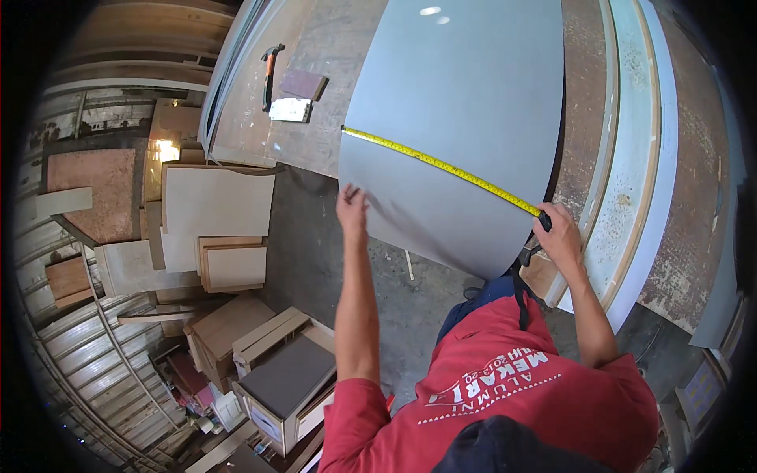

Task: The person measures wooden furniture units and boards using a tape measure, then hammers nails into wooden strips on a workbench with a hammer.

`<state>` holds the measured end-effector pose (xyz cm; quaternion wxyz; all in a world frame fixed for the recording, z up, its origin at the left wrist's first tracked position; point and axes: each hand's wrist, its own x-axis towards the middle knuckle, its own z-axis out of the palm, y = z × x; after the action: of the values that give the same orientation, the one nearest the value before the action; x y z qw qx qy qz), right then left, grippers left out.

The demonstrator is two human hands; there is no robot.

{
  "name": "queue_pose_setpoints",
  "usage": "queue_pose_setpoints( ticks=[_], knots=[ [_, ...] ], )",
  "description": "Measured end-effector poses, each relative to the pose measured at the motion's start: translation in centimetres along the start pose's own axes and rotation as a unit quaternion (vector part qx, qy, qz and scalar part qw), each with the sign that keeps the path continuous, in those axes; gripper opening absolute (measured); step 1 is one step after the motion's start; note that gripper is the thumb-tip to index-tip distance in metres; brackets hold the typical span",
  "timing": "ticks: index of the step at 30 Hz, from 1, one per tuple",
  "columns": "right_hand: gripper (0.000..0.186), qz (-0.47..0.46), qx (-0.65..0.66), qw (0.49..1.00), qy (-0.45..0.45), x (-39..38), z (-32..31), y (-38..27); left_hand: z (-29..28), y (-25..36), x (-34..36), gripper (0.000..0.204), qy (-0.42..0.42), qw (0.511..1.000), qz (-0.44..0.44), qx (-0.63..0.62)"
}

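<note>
A large grey sheet lies on a worn worktop. A yellow tape measure stretches across the sheet, its end at the left edge. My right hand is wrapped round the dark case of the tape at the right edge. My left hand is near the sheet's lower left edge, below the tape's end, with loosely bent fingers apart and nothing visible in them; whether they touch the sheet I cannot tell.
A hammer and two small blocks lie left of the sheet. Long pale panels run along the right. Stacked boards and box-like cabinets stand to the left, beside concrete floor.
</note>
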<state>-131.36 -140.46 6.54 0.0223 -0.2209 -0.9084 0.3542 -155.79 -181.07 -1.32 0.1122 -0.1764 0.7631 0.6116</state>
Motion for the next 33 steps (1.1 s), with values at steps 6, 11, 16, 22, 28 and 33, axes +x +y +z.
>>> queue_pose_setpoints(
  ticks=[6, 11, 16, 22, 28, 33],
  knots=[
    [0.028, -0.011, 0.004, 1.0, 0.019, 0.2, -0.3, 1.4, -0.2, -9.4, -10.0, 0.056, -0.047, 0.986, -0.141, 0.073],
    [0.034, -0.03, -0.049, 0.998, 0.031, 2.6, 0.8, 1.1, -6.8, -17.8, -16.8, 0.051, -0.101, 0.953, -0.269, 0.099],
    [0.034, -0.017, -0.06, 0.997, 0.041, 2.7, 1.2, 2.4, -12.0, -23.3, -23.3, 0.046, -0.083, 0.933, -0.33, 0.112],
    [0.034, -0.015, -0.074, 0.996, 0.045, 2.3, 1.4, 4.3, -15.9, -27.0, -27.9, 0.045, -0.037, 0.926, -0.362, 0.104],
    [0.032, 0.008, -0.074, 0.995, 0.061, 1.4, 0.0, 4.8, -14.6, -32.2, -28.2, 0.043, -0.015, 0.944, -0.329, 0.022],
    [0.035, 0.02, -0.046, 0.999, 0.017, 3.9, 3.1, 2.0, -14.7, -37.3, -28.3, 0.049, -0.032, 0.953, -0.294, 0.071]
  ],
)
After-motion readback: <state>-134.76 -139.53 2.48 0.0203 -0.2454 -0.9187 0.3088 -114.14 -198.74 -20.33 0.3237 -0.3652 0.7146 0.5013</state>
